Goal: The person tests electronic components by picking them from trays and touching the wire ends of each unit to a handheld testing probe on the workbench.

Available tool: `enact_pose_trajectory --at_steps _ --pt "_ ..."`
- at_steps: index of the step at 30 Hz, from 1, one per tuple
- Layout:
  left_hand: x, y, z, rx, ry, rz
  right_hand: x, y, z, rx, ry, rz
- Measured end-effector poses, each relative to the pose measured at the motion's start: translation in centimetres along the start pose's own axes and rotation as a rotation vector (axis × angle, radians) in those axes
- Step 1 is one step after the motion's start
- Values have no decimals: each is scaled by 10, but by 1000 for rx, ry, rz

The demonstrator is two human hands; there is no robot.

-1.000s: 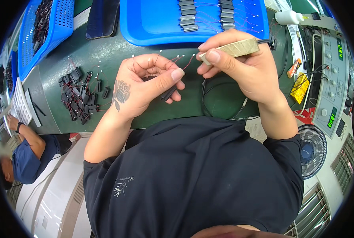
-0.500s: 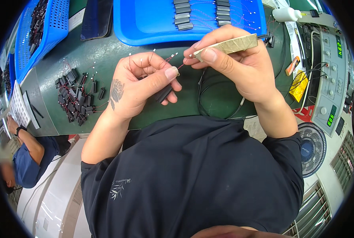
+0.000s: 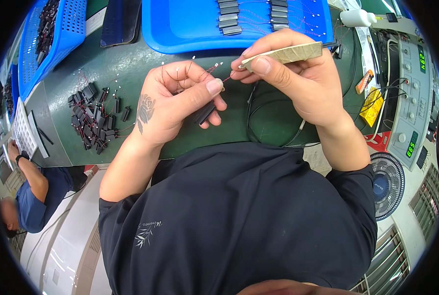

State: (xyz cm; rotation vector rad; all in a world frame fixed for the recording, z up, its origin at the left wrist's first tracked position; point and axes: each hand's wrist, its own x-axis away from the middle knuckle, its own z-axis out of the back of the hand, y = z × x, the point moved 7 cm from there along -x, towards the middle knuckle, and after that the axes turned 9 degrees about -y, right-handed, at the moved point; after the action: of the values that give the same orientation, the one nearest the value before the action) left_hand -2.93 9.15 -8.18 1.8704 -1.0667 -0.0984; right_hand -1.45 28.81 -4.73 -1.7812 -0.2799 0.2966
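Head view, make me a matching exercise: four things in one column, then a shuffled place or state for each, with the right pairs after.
Things:
1. Left hand
2. Fan
3. Right hand
4. Blue tray

Places and states:
A. beside the black sleeve at the picture's right
B. bearing two rows of black pieces
C. fingers around at least one black piece
D. holding a beige-wrapped tool

Right pairs: 1-C, 2-A, 3-D, 4-B
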Motion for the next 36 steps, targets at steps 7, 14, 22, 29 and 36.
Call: enact_pose_trajectory --at_steps 7,14,22,29,36 --pt "-1 -1 1 34 4 12 1 1 0 -17 19 -11" --pt "1 -1 2 18 7 5 0 -1 0 10 6 12" --pt "14 -1 4 -153 112 45 0 2 -2 -12 11 6" --pt "42 -8 6 -381 149 95 2 -8 -15 498 -88 34" --pt "42 -9 6 -362 132 82 2 -5 -22 740 -133 67"
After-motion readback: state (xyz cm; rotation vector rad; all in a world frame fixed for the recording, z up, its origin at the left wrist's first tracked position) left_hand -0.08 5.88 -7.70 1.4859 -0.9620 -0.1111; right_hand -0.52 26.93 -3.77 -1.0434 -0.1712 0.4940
